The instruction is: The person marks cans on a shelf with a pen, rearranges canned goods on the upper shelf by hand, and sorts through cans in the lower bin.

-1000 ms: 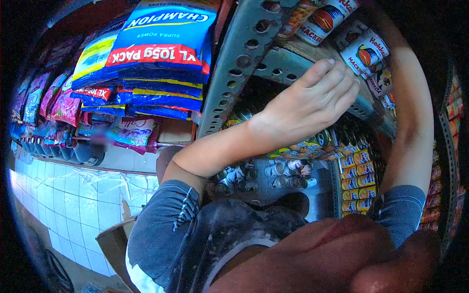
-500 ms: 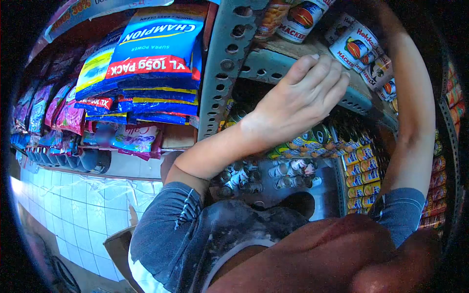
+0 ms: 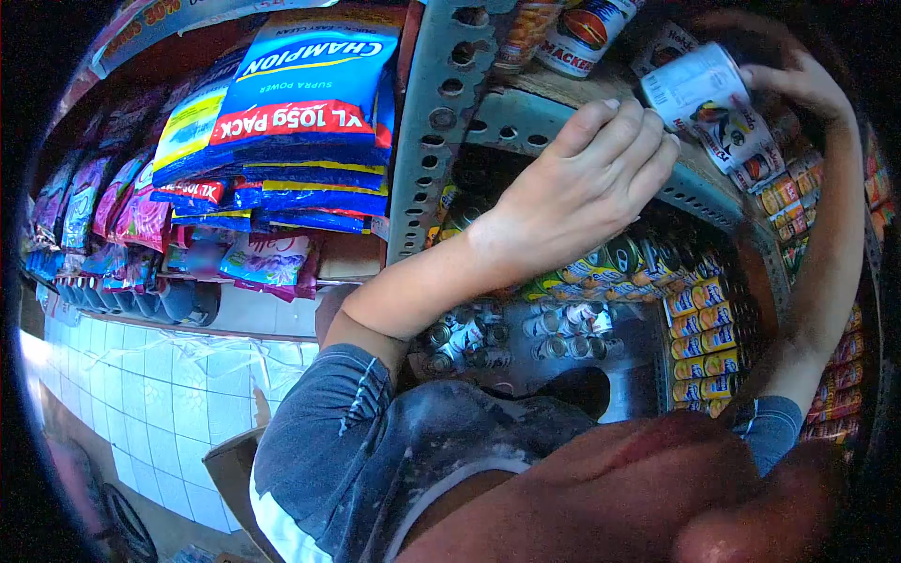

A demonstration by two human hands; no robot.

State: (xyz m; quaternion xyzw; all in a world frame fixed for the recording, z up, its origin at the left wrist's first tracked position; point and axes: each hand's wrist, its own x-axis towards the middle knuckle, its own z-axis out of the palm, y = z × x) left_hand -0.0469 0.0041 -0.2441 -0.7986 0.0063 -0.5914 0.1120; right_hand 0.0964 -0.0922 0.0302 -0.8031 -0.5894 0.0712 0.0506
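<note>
My left hand [image 3: 601, 164] lies at the front edge of the upper metal shelf [image 3: 572, 89], fingers stretched out and holding nothing. Its fingertips are close beside a mackerel can [image 3: 690, 84]; whether they touch it I cannot tell. This white-labelled can lies tilted, with its barcode side showing. At its far end is my right hand [image 3: 802, 83], thumb on the rim and the other fingers blurred behind it. Further mackerel cans [image 3: 737, 136] are next to it on the right. Another mackerel can [image 3: 587, 38] stands on the shelf to the left.
Blue Champion detergent packs [image 3: 300, 84] are stacked left of a perforated metal post [image 3: 436, 122]. Below are several loose cans [image 3: 572, 324] and rows of yellow cans [image 3: 699, 338]. A cardboard box [image 3: 235, 479] is by my left side, above a tiled floor [image 3: 160, 403].
The can at my right hand has turned from its picture side to its barcode side. My right hand has shifted right and down. The left hand has barely moved.
</note>
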